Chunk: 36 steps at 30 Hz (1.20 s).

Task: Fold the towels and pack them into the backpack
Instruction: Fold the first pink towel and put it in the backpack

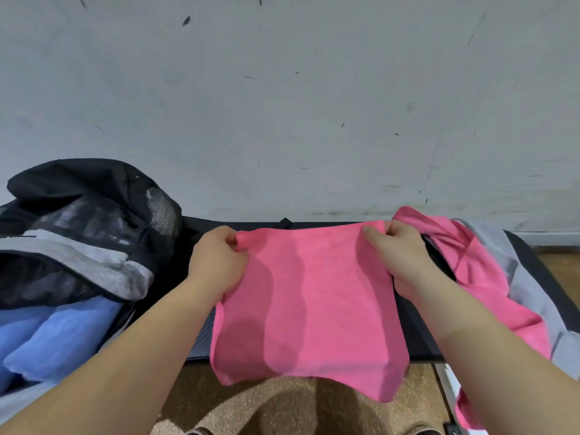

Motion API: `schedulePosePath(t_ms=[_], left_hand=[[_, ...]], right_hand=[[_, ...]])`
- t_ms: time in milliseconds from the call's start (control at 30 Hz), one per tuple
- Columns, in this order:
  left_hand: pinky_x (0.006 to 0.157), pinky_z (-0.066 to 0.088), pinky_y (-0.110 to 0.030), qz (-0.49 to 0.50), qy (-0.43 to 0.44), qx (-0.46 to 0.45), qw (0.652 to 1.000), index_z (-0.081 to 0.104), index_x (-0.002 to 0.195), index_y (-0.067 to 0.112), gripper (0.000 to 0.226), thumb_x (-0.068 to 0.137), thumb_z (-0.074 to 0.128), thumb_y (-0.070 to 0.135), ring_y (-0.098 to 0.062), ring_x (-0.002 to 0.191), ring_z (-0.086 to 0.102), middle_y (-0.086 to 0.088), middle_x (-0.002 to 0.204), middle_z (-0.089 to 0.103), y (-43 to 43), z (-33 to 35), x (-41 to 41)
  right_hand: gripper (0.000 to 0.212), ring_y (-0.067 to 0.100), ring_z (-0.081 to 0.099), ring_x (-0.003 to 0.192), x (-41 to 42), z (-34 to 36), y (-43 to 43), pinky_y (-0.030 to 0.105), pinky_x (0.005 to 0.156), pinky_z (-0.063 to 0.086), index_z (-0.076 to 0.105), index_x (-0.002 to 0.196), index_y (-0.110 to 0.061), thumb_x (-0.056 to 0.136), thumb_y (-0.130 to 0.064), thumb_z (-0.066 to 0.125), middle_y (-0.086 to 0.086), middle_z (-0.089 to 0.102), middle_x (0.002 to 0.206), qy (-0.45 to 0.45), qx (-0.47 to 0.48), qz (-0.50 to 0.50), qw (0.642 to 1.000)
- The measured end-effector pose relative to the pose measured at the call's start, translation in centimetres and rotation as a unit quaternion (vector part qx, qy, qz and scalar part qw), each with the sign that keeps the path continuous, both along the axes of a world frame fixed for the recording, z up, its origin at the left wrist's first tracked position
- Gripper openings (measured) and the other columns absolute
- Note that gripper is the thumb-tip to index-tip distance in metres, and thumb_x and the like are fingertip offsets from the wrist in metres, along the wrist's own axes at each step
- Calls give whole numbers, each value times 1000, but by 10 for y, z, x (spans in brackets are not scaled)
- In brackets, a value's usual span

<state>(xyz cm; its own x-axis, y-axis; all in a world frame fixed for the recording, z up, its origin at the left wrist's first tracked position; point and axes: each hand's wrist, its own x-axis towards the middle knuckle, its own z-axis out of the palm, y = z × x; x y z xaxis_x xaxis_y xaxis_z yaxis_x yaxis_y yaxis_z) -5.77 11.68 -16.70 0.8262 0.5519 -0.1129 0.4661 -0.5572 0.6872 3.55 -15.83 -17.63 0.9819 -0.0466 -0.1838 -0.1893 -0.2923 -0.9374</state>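
A pink towel (310,309) hangs spread between both hands above the black table (417,343), its lower edge drooping past the table's front. My left hand (216,262) pinches its upper left corner, and my right hand (401,255) pinches the upper right corner. The black backpack (94,202) lies open at the left, with a grey towel (91,262) and blue towels (59,337) in its mouth.
A second pink towel (477,268) lies crumpled at the right over a grey towel (530,293), both draped off the table's right end. A scuffed grey wall (282,105) rises directly behind the table. Brown floor (282,403) shows below the front edge.
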Motion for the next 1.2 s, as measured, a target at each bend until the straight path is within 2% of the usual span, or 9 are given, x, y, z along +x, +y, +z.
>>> schedulePosePath(t_ms=[200,333,433,600,700,867,1033,1100,1200], left_hand=[[47,51,-22,36,-46,-310,949,70,84,10,9,90,74,5,-15,56,66,-12,79,74,-8,43,-13],[71,48,-36,4,-45,-349,936,73,95,10,20,94,76,30,-24,78,62,-11,87,72,-3,63,-33],[67,52,-34,-1,-56,-360,931,72,89,12,14,97,71,23,-24,77,63,-9,84,70,-4,78,-53],[71,59,-38,-21,-42,-411,911,70,79,12,18,94,65,5,-26,73,65,-10,80,65,-18,102,-94],[64,61,-32,-61,-61,-414,906,78,95,2,13,96,65,2,-23,72,70,-12,81,74,-34,118,-114],[69,56,-26,-131,-120,-359,916,84,93,12,16,99,69,11,-13,70,67,-15,80,78,-60,126,-140],[53,41,-5,-176,-171,-258,934,84,97,19,24,103,62,11,8,52,59,13,67,76,-75,124,-156],[61,45,-9,-184,-172,-217,943,84,95,22,27,104,60,12,4,60,66,14,70,77,-75,123,-155],[76,60,-36,-200,-139,-184,952,83,92,27,29,104,59,17,-15,82,77,7,81,81,-73,118,-145]], right_hand=[[27,18,49,72,-22,25,-18,30,64,37,65,76,-11,95,-27,75,5,57,74,3,70,14,997],[49,22,29,67,-51,49,-33,33,57,21,58,84,11,97,-34,73,10,38,73,-35,97,11,995],[62,21,31,74,-77,67,-35,36,65,23,55,91,20,96,-40,72,7,42,83,-59,109,2,992],[29,14,49,66,-128,94,-14,25,59,40,73,84,8,96,-19,73,5,60,71,-56,174,23,983],[14,8,50,52,-155,107,11,21,47,42,78,82,-4,93,-11,75,-1,62,59,-46,205,53,976],[4,23,69,72,-185,117,39,39,69,56,80,85,-13,86,-13,83,15,78,82,-59,200,51,977],[8,15,74,84,-205,123,54,40,83,60,85,91,-18,92,-16,77,6,81,90,-82,162,100,978],[11,17,76,93,-207,119,56,41,90,61,85,96,-19,94,-15,75,4,82,96,-84,163,108,977],[12,13,76,88,-203,112,54,39,85,61,85,95,-17,93,-11,75,4,81,95,-86,175,90,977]])
